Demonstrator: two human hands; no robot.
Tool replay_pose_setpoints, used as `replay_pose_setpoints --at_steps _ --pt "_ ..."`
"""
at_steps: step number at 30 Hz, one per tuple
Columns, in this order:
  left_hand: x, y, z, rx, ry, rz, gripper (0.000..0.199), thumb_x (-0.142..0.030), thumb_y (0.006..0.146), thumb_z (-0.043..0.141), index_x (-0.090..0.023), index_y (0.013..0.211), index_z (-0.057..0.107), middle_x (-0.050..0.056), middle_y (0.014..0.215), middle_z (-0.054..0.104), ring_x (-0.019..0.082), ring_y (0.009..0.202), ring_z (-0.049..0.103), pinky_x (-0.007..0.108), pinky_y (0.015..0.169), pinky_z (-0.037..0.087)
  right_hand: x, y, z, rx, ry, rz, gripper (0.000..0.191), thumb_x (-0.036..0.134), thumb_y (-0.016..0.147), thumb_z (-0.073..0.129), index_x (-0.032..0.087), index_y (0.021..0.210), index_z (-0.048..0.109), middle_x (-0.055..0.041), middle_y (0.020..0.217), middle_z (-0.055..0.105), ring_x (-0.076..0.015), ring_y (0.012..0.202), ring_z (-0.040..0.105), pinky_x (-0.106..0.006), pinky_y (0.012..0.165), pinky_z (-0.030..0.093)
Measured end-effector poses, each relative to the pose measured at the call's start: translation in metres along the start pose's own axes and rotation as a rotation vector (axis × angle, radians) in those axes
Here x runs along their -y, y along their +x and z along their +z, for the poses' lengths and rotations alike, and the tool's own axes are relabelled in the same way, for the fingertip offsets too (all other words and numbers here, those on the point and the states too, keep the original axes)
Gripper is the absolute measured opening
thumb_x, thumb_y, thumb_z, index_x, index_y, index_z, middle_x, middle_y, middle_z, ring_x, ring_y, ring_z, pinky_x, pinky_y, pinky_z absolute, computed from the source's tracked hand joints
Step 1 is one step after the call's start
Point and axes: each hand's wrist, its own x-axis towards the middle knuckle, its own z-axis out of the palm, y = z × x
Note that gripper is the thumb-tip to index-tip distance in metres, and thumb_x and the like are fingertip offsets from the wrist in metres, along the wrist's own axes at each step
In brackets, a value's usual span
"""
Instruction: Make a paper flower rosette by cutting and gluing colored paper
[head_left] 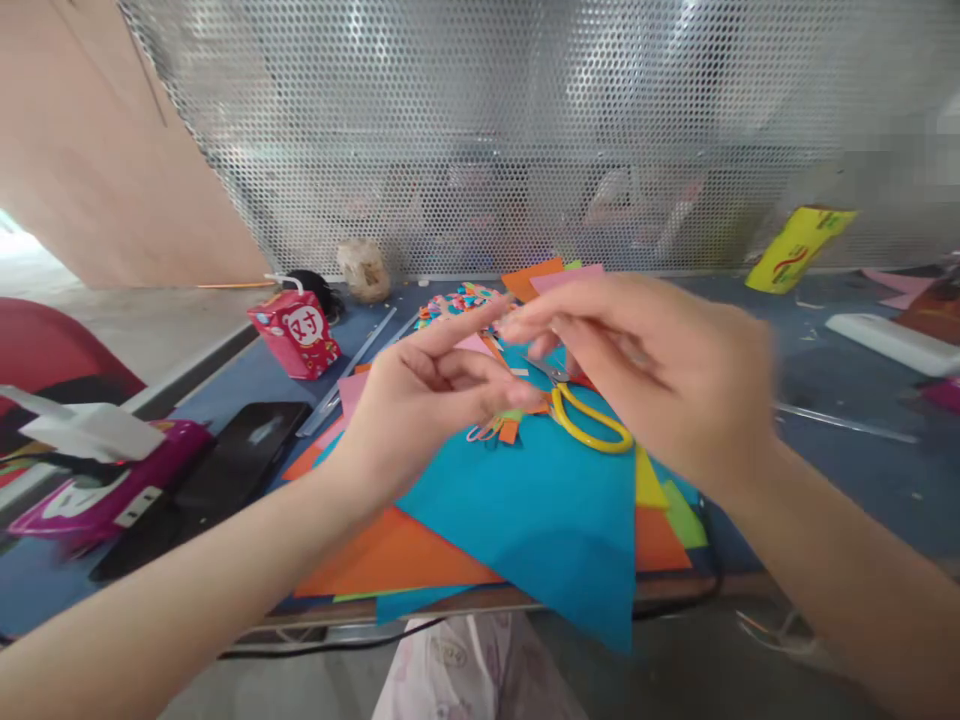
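Observation:
My left hand is raised over the papers, index finger stretched out and thumb apart from it, the other fingers curled; I see nothing in it. Close to that index fingertip, my right hand has its fingers bent and drawn together, slightly blurred. Whatever they pinch, if anything, is hidden or too small to make out. Below the hands, yellow-handled scissors lie on a blue paper sheet. Small folded paper strips and a paper clip are near my left thumb. Behind my fingers is a pile of colourful paper pieces.
Orange paper lies beneath the blue sheet. At left are a red drink carton, a black phone and a purple power strip. A yellow packet leans near the perforated metal panel. A white bar-shaped object lies right.

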Motion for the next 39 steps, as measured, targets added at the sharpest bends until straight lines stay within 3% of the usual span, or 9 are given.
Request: replay_pose_setpoints --at_steps 2,4,7,12,16,21,28,31,39 --pt "0.010 0.016 -0.009 0.003 0.021 0.100 0.048 -0.015 0.061 0.074 -0.021 0.107 0.063 -0.001 0.062 0.069 0.014 0.058 0.063 0.021 0.050 0.047 -0.008 0.021 0.004 -0.048 0.074 -0.088 0.017 0.024 0.087 0.049 0.023 0.094 0.064 0.0021 0.097 0.067 -0.0157 0.092 0.061 -0.029 0.081 0.049" --pt "0.021 0.027 -0.017 -0.002 0.033 0.117 0.045 -0.017 0.064 0.073 -0.017 0.108 0.062 0.001 0.064 0.070 0.012 0.057 0.063 0.018 0.048 0.044 -0.021 0.026 0.012 0.003 0.166 -0.090 0.015 0.019 0.083 0.054 0.022 0.091 0.067 0.0018 0.093 0.070 -0.0161 0.088 0.063 -0.027 0.077 0.051" --pt "0.035 0.033 -0.023 0.011 0.020 0.054 0.047 -0.018 0.069 0.070 -0.016 0.114 0.057 0.004 0.072 0.072 0.014 0.064 0.066 0.019 0.050 0.045 -0.039 0.019 0.027 0.136 0.251 -0.006 0.017 0.019 0.082 0.056 0.021 0.095 0.067 0.0005 0.096 0.070 -0.0158 0.085 0.065 -0.026 0.072 0.054" --pt "0.041 0.028 -0.023 0.048 -0.041 -0.065 0.038 -0.023 0.080 0.058 -0.016 0.117 0.054 0.007 0.084 0.072 0.019 0.080 0.068 0.021 0.058 0.051 -0.047 0.007 0.038 0.148 0.284 0.079 0.019 0.019 0.081 0.055 0.023 0.095 0.067 0.0011 0.094 0.071 -0.0142 0.077 0.066 -0.024 0.066 0.054" --pt "0.041 0.024 -0.021 0.089 0.011 -0.074 0.040 -0.020 0.080 0.057 -0.015 0.120 0.050 0.007 0.081 0.073 0.018 0.075 0.068 0.021 0.057 0.051 -0.047 0.004 0.038 0.117 0.263 0.096 0.012 0.019 0.079 0.058 0.023 0.084 0.068 0.0013 0.085 0.072 -0.0137 0.073 0.066 -0.022 0.064 0.053" --pt "0.038 0.018 -0.020 0.084 0.131 0.078 0.055 -0.008 0.068 0.067 -0.015 0.119 0.050 0.004 0.078 0.073 0.017 0.072 0.068 0.023 0.060 0.055 -0.042 0.003 0.038 0.096 0.291 0.086 0.009 0.017 0.076 0.061 0.022 0.081 0.066 0.0017 0.078 0.072 -0.0136 0.070 0.067 -0.021 0.061 0.054" --pt "0.040 0.013 -0.021 0.089 0.404 0.344 0.050 -0.001 0.069 0.061 -0.015 0.117 0.051 -0.001 0.075 0.070 0.010 0.069 0.066 0.019 0.065 0.055 -0.040 -0.001 0.038 0.104 0.236 0.006 0.015 0.011 0.075 0.061 0.022 0.084 0.064 0.0026 0.080 0.072 -0.0136 0.073 0.068 -0.022 0.067 0.056" --pt "0.042 0.012 -0.021 0.053 0.465 0.389 0.044 -0.002 0.070 0.060 -0.015 0.112 0.054 -0.001 0.077 0.069 0.009 0.071 0.066 0.017 0.067 0.055 -0.043 -0.002 0.038 0.100 0.254 0.028 0.012 0.015 0.076 0.062 0.023 0.084 0.064 0.0023 0.080 0.072 -0.0150 0.074 0.068 -0.024 0.067 0.056" --pt "0.038 0.022 -0.025 -0.025 0.382 0.211 0.034 -0.008 0.072 0.062 -0.012 0.105 0.057 0.001 0.079 0.072 0.012 0.072 0.068 0.019 0.065 0.056 -0.056 0.004 0.034 0.074 0.261 0.104 0.007 0.024 0.076 0.064 0.023 0.083 0.062 0.0010 0.077 0.071 -0.0158 0.071 0.068 -0.024 0.061 0.055"
